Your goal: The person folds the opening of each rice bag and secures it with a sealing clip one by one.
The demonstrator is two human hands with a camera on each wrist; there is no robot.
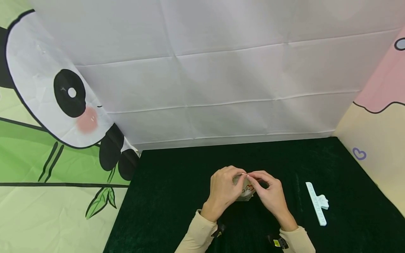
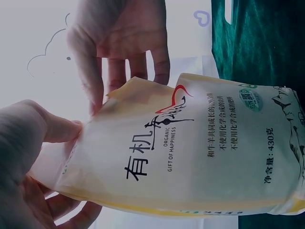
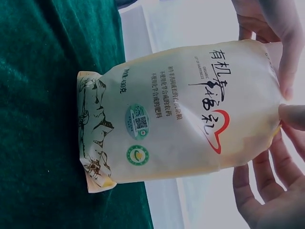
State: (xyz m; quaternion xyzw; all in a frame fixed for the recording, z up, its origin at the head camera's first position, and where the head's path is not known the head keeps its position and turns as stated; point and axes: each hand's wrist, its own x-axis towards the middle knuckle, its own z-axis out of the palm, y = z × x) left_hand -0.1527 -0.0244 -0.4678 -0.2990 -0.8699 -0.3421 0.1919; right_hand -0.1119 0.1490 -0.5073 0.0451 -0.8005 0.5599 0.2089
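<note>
A pale, upright food bag (image 1: 246, 194) with printed Chinese characters and a red heart outline stands on the dark green cloth. My left hand (image 1: 224, 188) pinches its top edge between thumb and fingers. On the other side, my right hand (image 1: 269, 192) pinches the same edge, the two sets of fingertips close together. The left wrist view shows the bag's printed front (image 2: 190, 148) with its upper corner creased. Seen from the right wrist, the bag (image 3: 176, 124) is plump and its base rests on the cloth.
To the right of my hands lies a pale bag clip (image 1: 316, 203) with a long marked bar. The dark green cloth (image 1: 177, 186) covers the table. Behind it hangs a white sheet (image 1: 221, 80), with a panda-print sheet (image 1: 38, 88) at left.
</note>
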